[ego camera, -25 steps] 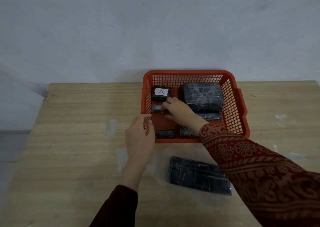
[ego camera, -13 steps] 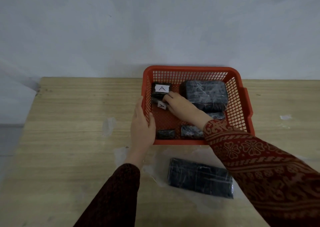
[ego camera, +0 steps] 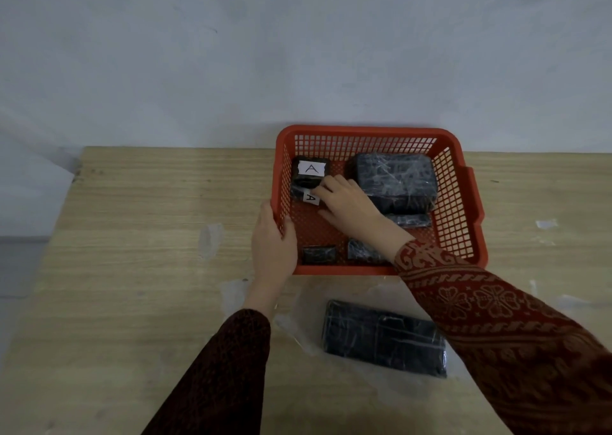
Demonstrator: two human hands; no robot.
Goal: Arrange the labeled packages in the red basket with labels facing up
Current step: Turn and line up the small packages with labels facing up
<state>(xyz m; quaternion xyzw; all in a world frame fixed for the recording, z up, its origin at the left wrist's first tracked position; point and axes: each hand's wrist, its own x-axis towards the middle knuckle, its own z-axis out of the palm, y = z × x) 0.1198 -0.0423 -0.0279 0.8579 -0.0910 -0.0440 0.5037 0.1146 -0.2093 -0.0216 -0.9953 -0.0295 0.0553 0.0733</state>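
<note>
Red basket (ego camera: pixel 460 199) sits right of centre in the frame, up against the far edge of the wooden desk (ego camera: pixel 139 269), and it is carrying a fair load. In its upper left corner there is a small black package (ego camera: pixel 309 171) with a white "A" label facing up. Just below that, touching it, lies a slimmer black package (ego camera: pixel 303 194), and its own "A" label shows on top too. On the upper right of the basket a big black wrapped package (ego camera: pixel 395 179) fills the space, with a thin dark package (ego camera: pixel 410 220) peeking out just beneath it. Along the lower edge of the basket, two more small black packages: one at lower left (ego camera: pixel 318 255), one beside it (ego camera: pixel 362 252), partly hidden by the patterned sleeve (ego camera: pixel 496 312). No labels visible on these four.

Now the hands. The right hand (ego camera: pixel 351 207) reaches into the basket, fingers (ego camera: pixel 326 186) lying loosely spread and flat, tips resting on the slimmer labelled package; whether they actually pinch it, I cannot tell. The left hand (ego camera: pixel 273 244) clamps the basket's left wall, thumb inside, the rest wrapped outside the rim.

Below the basket, lower centre of the frame, a large flat black package (ego camera: pixel 384 338) lies on the desk on clear plastic film (ego camera: pixel 298 332), untouched by either hand.
</note>
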